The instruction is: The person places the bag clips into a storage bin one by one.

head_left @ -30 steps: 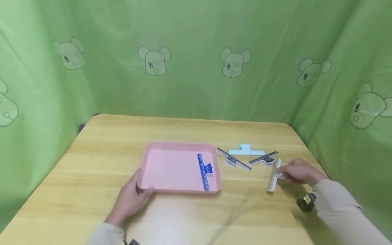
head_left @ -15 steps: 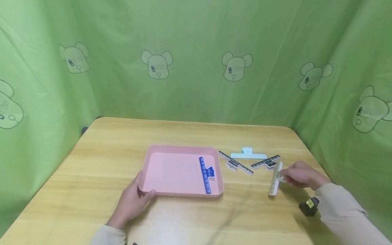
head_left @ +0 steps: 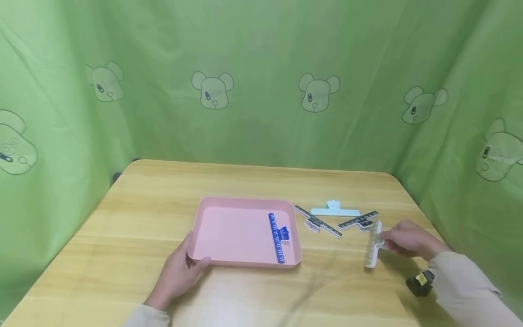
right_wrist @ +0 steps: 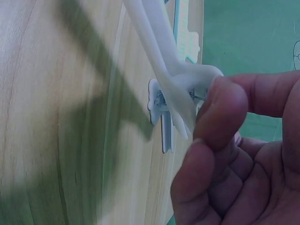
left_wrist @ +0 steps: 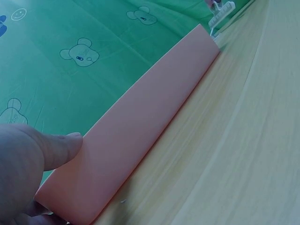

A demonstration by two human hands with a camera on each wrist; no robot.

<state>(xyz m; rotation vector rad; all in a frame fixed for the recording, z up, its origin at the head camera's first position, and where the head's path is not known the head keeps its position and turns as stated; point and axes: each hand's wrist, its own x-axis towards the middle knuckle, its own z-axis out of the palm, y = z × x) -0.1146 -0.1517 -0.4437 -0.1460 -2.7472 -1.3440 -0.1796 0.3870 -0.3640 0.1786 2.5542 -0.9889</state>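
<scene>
My left hand [head_left: 177, 272] grips the near left corner of a pink tray [head_left: 245, 263], its thumb against the front wall, also seen in the left wrist view. Inside the tray, toward the right, lies a blue clip [head_left: 276, 238] with a piano-key pattern. My right hand [head_left: 410, 238] pinches the handle of a white long-bar clip [head_left: 373, 250] between thumb and fingers. That clip [right_wrist: 161, 51] is held above the tabletop in the right wrist view, casting a shadow. Just behind it lies a black-and-white clip [head_left: 359, 220].
Another black-and-white clip [head_left: 318, 221] lies beside the tray's right wall. A light turquoise clip [head_left: 335, 212] is farther back on the wooden table [head_left: 163, 190]. Green curtains [head_left: 265, 127] with bear-head prints hang behind and on both sides.
The head view has tilted a little, so everything sits slightly lower and to the right. Both hands keep their holds, and the clips lie as before.
</scene>
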